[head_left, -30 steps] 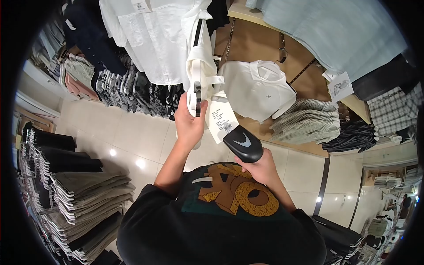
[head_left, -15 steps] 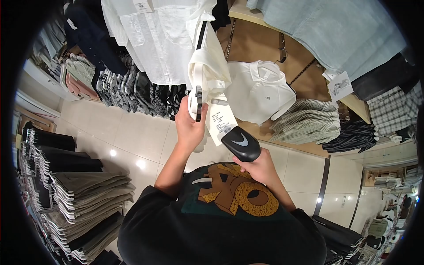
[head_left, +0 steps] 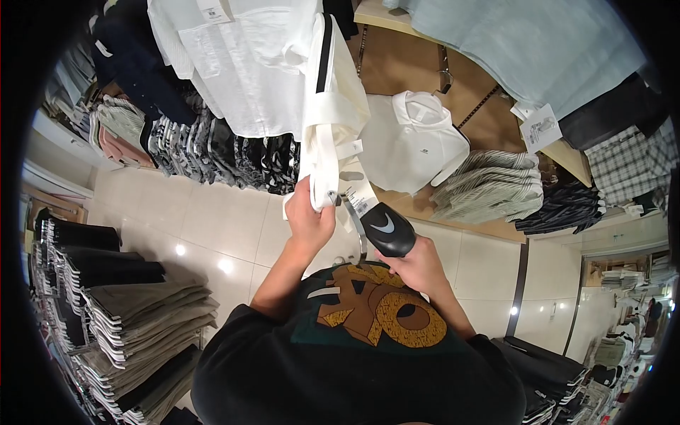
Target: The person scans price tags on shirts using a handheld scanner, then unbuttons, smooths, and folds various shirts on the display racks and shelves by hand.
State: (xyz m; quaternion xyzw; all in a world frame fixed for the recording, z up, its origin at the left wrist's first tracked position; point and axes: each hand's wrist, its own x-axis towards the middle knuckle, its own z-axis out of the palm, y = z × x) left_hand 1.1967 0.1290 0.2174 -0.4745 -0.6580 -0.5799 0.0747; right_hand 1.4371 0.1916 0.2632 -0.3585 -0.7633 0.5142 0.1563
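Note:
My left hand (head_left: 312,221) is closed around the top of a white hanger (head_left: 324,164), whose metal hook (head_left: 359,230) sticks out toward my body. From this hanger hangs a white garment (head_left: 347,92) with a black stripe. My right hand (head_left: 418,265) grips a black handheld barcode scanner (head_left: 392,239), its head pointing up and left. Just beyond the scanner head is the garment's printed paper tag (head_left: 363,198), partly covered by the scanner and the hook.
Ahead, a white shirt (head_left: 248,78) hangs on display beside a folded white polo shirt (head_left: 418,145). Striped shirts (head_left: 489,185) hang at the right. Trousers on hangers (head_left: 149,304) fill a rack at the left. Pale floor tiles (head_left: 205,219) lie between the racks.
The hanger has turned in my left hand, so its hook now swings out to the right, toward me. The tag has shifted partly behind the scanner and hook. My right hand has barely moved.

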